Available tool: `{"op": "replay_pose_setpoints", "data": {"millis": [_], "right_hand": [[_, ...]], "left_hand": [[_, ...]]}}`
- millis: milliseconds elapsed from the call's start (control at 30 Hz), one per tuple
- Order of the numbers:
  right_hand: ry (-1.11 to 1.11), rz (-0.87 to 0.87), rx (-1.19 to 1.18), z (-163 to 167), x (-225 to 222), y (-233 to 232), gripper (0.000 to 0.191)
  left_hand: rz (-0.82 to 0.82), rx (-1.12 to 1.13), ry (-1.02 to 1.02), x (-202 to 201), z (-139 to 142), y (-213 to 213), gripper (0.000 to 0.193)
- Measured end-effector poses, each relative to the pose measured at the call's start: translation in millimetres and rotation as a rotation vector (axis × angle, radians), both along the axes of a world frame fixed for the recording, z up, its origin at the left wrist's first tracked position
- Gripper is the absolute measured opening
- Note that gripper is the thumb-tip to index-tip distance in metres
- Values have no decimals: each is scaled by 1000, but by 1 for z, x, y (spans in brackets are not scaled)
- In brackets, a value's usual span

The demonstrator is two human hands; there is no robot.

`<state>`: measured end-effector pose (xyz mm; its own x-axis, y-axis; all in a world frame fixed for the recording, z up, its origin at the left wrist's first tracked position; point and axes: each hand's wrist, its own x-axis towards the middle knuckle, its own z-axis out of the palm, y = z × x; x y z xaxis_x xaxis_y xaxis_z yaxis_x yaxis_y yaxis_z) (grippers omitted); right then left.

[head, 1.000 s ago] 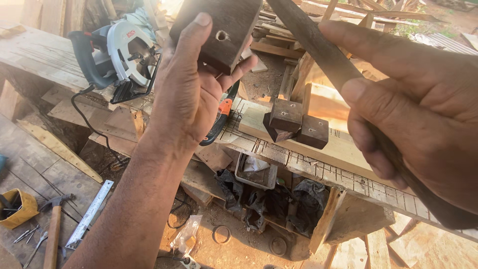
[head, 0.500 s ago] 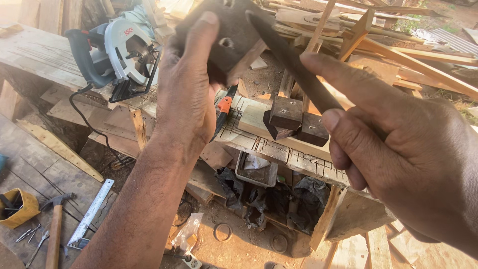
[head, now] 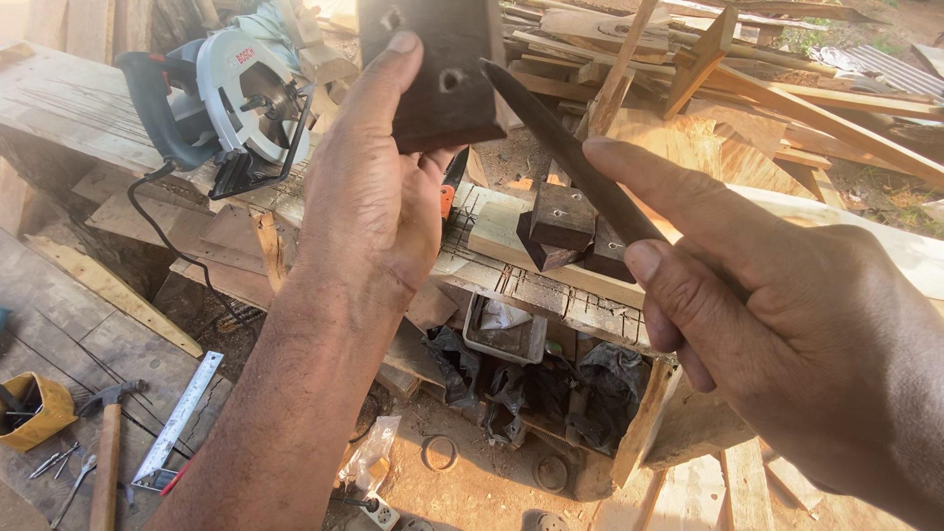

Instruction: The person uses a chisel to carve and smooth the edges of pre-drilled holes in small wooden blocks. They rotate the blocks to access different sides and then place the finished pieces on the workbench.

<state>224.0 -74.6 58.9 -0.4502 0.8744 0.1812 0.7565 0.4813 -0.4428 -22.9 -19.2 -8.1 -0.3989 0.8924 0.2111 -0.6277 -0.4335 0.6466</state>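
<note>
Above the workbench (head: 551, 285), left hand (head: 379, 211) gripping dark wooden block (head: 438, 74), top cropped, right hand (head: 787, 339) pinching dark file (head: 575, 162), handle hidden.

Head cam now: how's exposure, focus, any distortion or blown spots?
Head view: hard sunlight from the upper right, the plank top near blown out; left hand sharp and warmly lit; dark wooden block cut off by the top edge; right hand close and oversized by the wide lens; the under-bench clutter sits in shade.
</note>
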Motion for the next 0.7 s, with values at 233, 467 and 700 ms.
{"op": "replay_pose_setpoints", "data": {"millis": [233,467,700], "right_hand": [[162,-39,-90,-4,4,-4,53],[236,52,-36,-2,8,-1,48],[524,263,-260,-4,13,-2,47]], "left_hand": [[7,79,76,0,-2,1,68],[11,212,222,4,-7,-4,52],[44,441,340,11,-9,-5,41]]}}
